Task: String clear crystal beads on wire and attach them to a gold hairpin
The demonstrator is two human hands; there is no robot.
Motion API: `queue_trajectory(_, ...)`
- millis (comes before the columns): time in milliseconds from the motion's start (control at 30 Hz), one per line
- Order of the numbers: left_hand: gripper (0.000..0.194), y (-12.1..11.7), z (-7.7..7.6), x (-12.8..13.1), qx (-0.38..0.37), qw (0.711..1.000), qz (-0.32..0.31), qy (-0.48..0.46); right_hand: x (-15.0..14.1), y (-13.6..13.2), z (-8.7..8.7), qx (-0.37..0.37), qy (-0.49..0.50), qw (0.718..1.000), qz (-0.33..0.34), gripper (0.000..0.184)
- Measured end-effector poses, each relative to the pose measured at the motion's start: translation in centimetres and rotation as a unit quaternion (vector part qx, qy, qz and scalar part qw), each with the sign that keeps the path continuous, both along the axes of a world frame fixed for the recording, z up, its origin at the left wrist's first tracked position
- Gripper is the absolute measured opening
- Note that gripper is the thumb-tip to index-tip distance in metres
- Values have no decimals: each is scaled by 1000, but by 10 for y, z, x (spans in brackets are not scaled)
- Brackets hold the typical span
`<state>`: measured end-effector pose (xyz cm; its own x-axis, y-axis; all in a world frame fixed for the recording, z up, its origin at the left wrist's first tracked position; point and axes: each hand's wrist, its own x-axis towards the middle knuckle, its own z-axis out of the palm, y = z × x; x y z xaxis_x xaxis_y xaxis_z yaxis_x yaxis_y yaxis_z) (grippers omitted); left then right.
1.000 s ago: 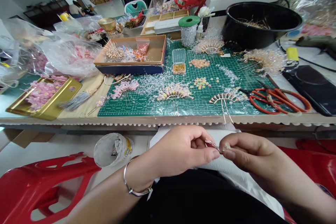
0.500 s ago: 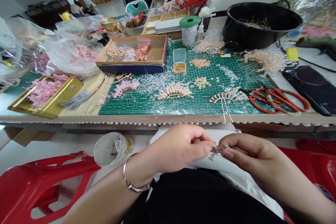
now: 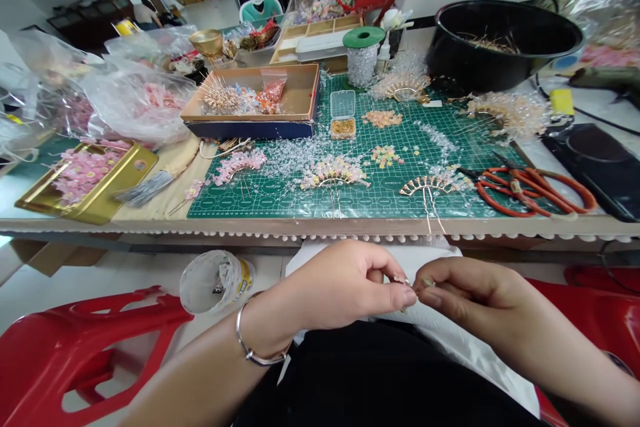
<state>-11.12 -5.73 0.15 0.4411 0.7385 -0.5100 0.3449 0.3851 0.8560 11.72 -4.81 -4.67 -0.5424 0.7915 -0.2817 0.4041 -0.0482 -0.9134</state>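
Over my lap, below the table edge, my left hand (image 3: 357, 283) pinches a small beaded piece (image 3: 401, 279), mostly hidden by its thumb and fingers. Fingertip to fingertip with it, my right hand (image 3: 465, 290) is closed too, with a tiny pale-green bit (image 3: 427, 282) at its thumb and forefinger. On the green cutting mat (image 3: 300, 203) ahead lie a beaded hair comb (image 3: 335, 177), a partly bare gold comb (image 3: 427, 187) with two long prongs, and a pink flower comb (image 3: 240, 165). Loose clear beads (image 3: 295, 160) and pastel flower pieces (image 3: 386, 155) are scattered among them.
Orange-handled pliers (image 3: 533, 190) lie at the mat's right, beside a dark phone-like slab (image 3: 593, 167). Behind stand a black basin (image 3: 505, 73), a green-ended bead spool (image 3: 363, 57) and a cardboard box (image 3: 250, 127). A gold tin (image 3: 85, 210) is left; red stools flank me.
My left thumb has slid forward over the beaded piece, which shows less now. Both hands stay close together over the lap; the table things have not moved.
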Motion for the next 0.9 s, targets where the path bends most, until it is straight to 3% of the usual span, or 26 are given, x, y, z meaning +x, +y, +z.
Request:
queue_trajectory(200, 31, -6, -5, 5, -3, 996, 73, -49, -2, -3, -1, 47, 4, 997, -65, 35)
queue_trajectory(400, 32, -5, -9, 2, -7, 991, 63, -117, 4, 9, 0, 62, 25, 997, 32, 31)
queue_trajectory(533, 31, -3, -7, 1, -12, 992, 36, -119, 5, 18, 4, 95, -3, 994, 46, 25)
queue_trajectory(733, 29, -1, -5, 3, -21, 998, 18, -51, 0, 22, 26, 288, -32, 953, 93, 21)
queue_trajectory(900, 30, 1, -12, 6, -28, 990, 103, -88, 1, 3, 28, 420, -49, 901, 94, 12)
